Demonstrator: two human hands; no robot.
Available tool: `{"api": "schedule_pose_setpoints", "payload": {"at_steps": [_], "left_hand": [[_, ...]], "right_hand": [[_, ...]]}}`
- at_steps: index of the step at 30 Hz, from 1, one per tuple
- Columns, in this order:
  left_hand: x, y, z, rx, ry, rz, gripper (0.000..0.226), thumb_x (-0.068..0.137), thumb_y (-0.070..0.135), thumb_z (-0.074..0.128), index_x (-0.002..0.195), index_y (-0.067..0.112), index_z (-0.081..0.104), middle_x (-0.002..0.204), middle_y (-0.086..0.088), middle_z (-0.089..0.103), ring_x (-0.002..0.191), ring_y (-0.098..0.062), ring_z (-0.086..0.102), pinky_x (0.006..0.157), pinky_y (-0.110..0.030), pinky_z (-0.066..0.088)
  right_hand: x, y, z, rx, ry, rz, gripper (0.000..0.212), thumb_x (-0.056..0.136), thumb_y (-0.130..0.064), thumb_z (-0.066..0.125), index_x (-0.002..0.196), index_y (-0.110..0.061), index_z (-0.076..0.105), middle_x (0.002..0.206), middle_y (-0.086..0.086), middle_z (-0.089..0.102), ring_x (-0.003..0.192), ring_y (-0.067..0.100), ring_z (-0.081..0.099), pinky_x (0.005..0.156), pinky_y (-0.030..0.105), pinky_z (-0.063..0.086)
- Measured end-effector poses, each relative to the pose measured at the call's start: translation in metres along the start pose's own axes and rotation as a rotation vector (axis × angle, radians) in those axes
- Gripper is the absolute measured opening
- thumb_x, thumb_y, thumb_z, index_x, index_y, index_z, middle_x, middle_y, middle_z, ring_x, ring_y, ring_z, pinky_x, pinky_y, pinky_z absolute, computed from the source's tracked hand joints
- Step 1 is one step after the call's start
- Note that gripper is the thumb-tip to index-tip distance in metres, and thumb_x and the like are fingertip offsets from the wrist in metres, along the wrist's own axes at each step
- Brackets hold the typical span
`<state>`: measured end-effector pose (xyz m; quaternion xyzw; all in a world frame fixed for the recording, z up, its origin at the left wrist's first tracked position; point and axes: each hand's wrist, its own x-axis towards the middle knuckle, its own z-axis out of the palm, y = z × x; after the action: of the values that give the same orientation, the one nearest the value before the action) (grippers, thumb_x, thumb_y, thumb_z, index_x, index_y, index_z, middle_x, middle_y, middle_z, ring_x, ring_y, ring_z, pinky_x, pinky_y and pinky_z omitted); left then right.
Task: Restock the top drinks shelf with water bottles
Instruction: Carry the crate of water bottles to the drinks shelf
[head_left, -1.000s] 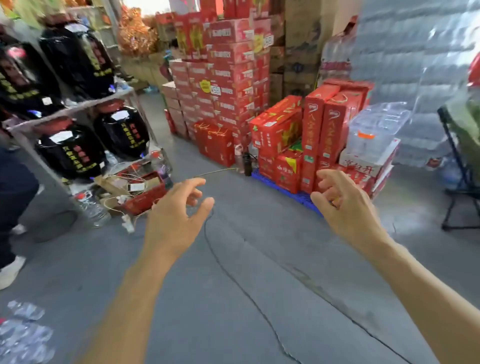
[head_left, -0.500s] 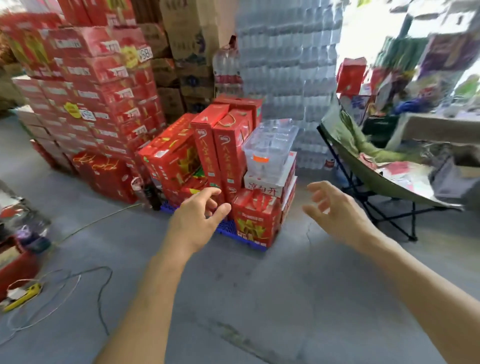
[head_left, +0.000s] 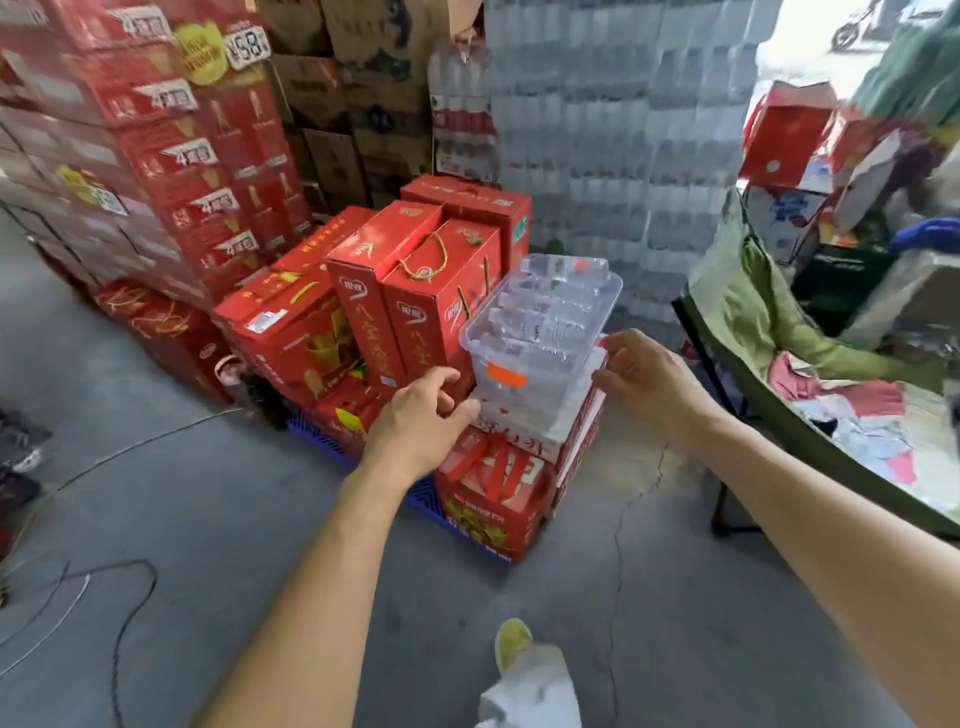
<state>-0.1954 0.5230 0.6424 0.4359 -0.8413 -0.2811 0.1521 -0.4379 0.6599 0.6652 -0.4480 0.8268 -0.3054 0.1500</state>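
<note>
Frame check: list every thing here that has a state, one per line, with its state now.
Shrink-wrapped water pack: sealed, resting on white box.
Left hand: fingers curled at pack's near-left corner.
Right hand: fingers relaxed, beside pack's right edge.
Folding cot: unfolded, clothes on it.

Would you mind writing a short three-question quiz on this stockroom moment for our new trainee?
1. True or false: the pack of water bottles lies on the bare floor.
2. Which hand is at the pack's near left corner? A) left hand B) right hand C) neither
3. Fill in: the sticker on the pack's near end is ______ in colour.

Key
1. False: it lies on a white box, which lies on stacked red cartons.
2. A. The right hand reaches toward the pack's right side, fingers spread; contact cannot be told.
3. Orange.
</note>
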Motion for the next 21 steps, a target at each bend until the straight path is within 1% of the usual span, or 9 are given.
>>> {"api": "schedule_pose_setpoints", "payload": {"at_steps": [4,6,10,13,15,16,18,20,21], "left_hand": [[0.098,-0.009,0.024,-0.021,-0.039,-0.127,0.047,0.090,0.056,0.058,0.130,0.033,0.053,0.100,0.012,0.065,0.094,-0.016,0.059,0.080,-0.033,0.046],[0.141,-0.012,0.033,-0.062,-0.040,-0.189,0.045,0.091,0.054,0.058,0.129,0.032,0.054,0.094,0.015,0.063,0.091,-0.014,0.056,0.078,-0.032,0.042],[0.208,-0.013,0.061,-0.156,-0.044,-0.285,0.043,0.091,0.048,0.062,0.127,0.025,0.055,0.086,0.018,0.059,0.089,-0.019,0.065,0.080,-0.034,0.047],[0.248,-0.019,0.089,-0.241,-0.080,-0.409,0.044,0.092,0.045,0.064,0.128,0.021,0.054,0.092,0.009,0.063,0.094,-0.027,0.067,0.089,-0.041,0.052],[0.274,-0.026,0.111,-0.283,-0.074,-0.520,0.045,0.091,0.046,0.063,0.127,0.021,0.052,0.103,0.001,0.066,0.098,-0.028,0.065,0.087,-0.040,0.051],[0.285,-0.029,0.123,-0.295,-0.064,-0.579,0.046,0.091,0.047,0.062,0.128,0.021,0.051,0.107,0.001,0.064,0.100,-0.026,0.063,0.084,-0.037,0.049],[0.302,-0.030,0.145,-0.321,-0.013,-0.702,0.041,0.091,0.044,0.062,0.123,0.020,0.053,0.109,0.001,0.060,0.102,-0.024,0.059,0.080,-0.034,0.043],[0.315,-0.027,0.166,-0.323,0.073,-0.830,0.029,0.090,0.040,0.065,0.109,0.019,0.055,0.112,-0.006,0.057,0.104,-0.030,0.058,0.085,-0.038,0.047],[0.319,-0.025,0.175,-0.299,0.099,-0.904,0.034,0.090,0.039,0.066,0.111,0.015,0.055,0.116,-0.013,0.056,0.106,-0.033,0.057,0.089,-0.040,0.048]], "right_hand": [[0.110,0.015,-0.001,-0.014,-0.062,0.018,0.042,0.092,-0.037,0.064,0.131,-0.023,0.054,0.115,0.003,0.063,0.097,0.024,0.064,0.090,0.043,0.052],[0.162,0.022,-0.004,-0.049,-0.078,0.019,0.043,0.093,-0.039,0.062,0.132,-0.022,0.053,0.119,0.004,0.062,0.103,0.025,0.063,0.092,0.042,0.051],[0.256,0.042,-0.008,-0.120,-0.112,0.003,0.044,0.095,-0.039,0.060,0.134,-0.019,0.052,0.128,0.007,0.059,0.110,0.026,0.060,0.090,0.038,0.048],[0.325,0.061,-0.004,-0.196,-0.177,-0.016,0.045,0.096,-0.038,0.059,0.136,-0.017,0.050,0.133,0.009,0.053,0.111,0.027,0.059,0.091,0.040,0.050],[0.377,0.076,0.002,-0.252,-0.239,-0.031,0.046,0.097,-0.038,0.059,0.136,-0.016,0.050,0.135,0.010,0.050,0.111,0.028,0.059,0.092,0.041,0.050],[0.402,0.083,0.006,-0.276,-0.272,-0.044,0.046,0.097,-0.037,0.059,0.136,-0.016,0.050,0.136,0.010,0.049,0.113,0.028,0.058,0.094,0.041,0.050],[0.448,0.099,0.017,-0.324,-0.347,-0.070,0.045,0.097,-0.037,0.058,0.137,-0.017,0.050,0.138,0.011,0.046,0.120,0.030,0.054,0.097,0.043,0.048],[0.489,0.113,0.027,-0.385,-0.425,-0.091,0.046,0.097,-0.036,0.058,0.138,-0.018,0.049,0.139,0.012,0.044,0.126,0.031,0.048,0.100,0.044,0.046],[0.506,0.120,0.032,-0.410,-0.462,-0.101,0.046,0.097,-0.036,0.058,0.139,-0.018,0.049,0.140,0.013,0.043,0.129,0.032,0.045,0.101,0.044,0.044]]}}
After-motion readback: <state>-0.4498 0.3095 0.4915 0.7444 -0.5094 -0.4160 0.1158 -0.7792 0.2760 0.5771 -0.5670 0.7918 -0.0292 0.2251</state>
